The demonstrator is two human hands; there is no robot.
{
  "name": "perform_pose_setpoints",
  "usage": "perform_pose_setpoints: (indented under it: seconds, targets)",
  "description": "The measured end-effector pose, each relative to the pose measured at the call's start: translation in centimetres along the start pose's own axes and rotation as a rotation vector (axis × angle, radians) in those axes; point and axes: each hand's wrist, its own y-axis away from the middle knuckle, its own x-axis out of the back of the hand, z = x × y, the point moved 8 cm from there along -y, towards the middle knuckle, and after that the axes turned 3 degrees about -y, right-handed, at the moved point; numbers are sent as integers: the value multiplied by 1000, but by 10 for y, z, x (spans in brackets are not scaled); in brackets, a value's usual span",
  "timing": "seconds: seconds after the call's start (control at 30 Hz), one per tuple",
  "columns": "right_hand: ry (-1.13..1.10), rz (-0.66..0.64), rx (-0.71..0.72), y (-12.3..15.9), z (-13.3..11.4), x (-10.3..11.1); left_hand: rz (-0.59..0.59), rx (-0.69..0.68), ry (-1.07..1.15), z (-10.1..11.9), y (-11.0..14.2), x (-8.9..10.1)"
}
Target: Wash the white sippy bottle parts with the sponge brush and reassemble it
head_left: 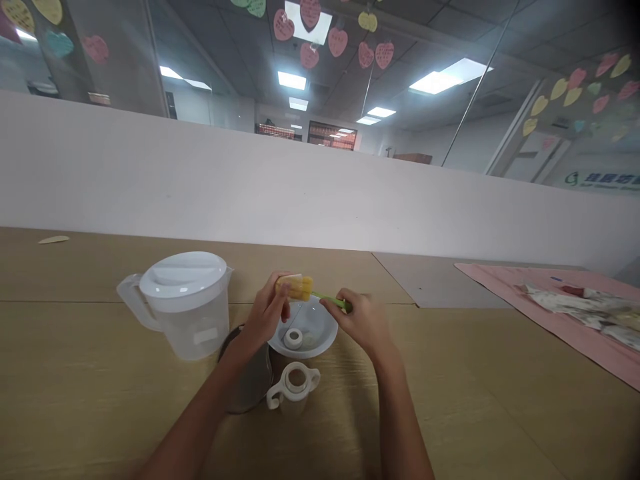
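My left hand (267, 308) is closed around the yellow head (301, 289) of what looks like a bottle brush. Its green handle (333, 301) is gripped in my right hand (361, 319), a little to the right. Fingers hide part of the yellow head, and its material is hard to make out. Below both hands stands a white bowl (327, 337) holding a white ring (293, 339) and something pale. A small clear cup with two white handles (294, 387) stands nearer me. Behind my left forearm is a dark round container (255, 380), partly covered.
A clear plastic jug (193, 327) with a white lid stands on the left of the wooden table (475, 387). At the right lies a pink cloth (545, 313) with crumpled patterned fabric (590, 307) on it. A white partition (300, 193) topped by glass runs behind.
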Motion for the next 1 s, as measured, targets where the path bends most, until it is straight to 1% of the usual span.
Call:
perform_pose_setpoints:
  seconds: [0.07, 0.1, 0.17, 0.2, 0.3, 0.37, 0.4, 0.5, 0.57, 0.63, 0.73, 0.8, 0.83, 0.9, 1.0]
  targets:
    - [84, -5, 40, -7, -3, -15, 77, 12, -116, -6, -1, 5]
    - [100, -23, 71, -9, -6, -23, 93, 21, -175, -7, -1, 8]
    - [104, -60, 136, -12, -11, -35, 85, 43, -239, -6, -2, 13]
    - [106, -67, 168, -11, -15, -38, 73, 49, -243, -4, -2, 16]
    - [102, -26, 261, -4, -31, -32, 52, 23, -205, 4, -2, 29]
    - [76, 40, 313, 2, -40, -22, 63, -49, -193, 11, -1, 36]
    - [60, 82, 318, 4, -42, -16, 63, -80, -198, 14, 0, 38]
    - [-29, 190, 261, 4, -35, -5, -6, -94, -178, 18, 3, 31]
    - [-135, 201, 221, 2, -28, -5, -41, -88, -124, 23, 5, 25]
    - [-237, 147, 202, 0, -27, -10, -5, -112, -88, 33, 7, 25]
    - [-352, -49, 192, 1, -33, -20, 75, -133, -131, 44, 8, 32]
    - [-422, -164, 193, 5, -39, -23, 96, -144, -164, 45, 7, 36]
    - [-450, -181, 186, 6, -39, -21, 94, -148, -180, 44, 6, 38]
    - [-473, -141, 153, 5, -32, -14, 55, -143, -221, 40, 4, 39]
    - [-452, -85, 86, 2, -11, -5, -51, -94, -340, 33, 3, 38]
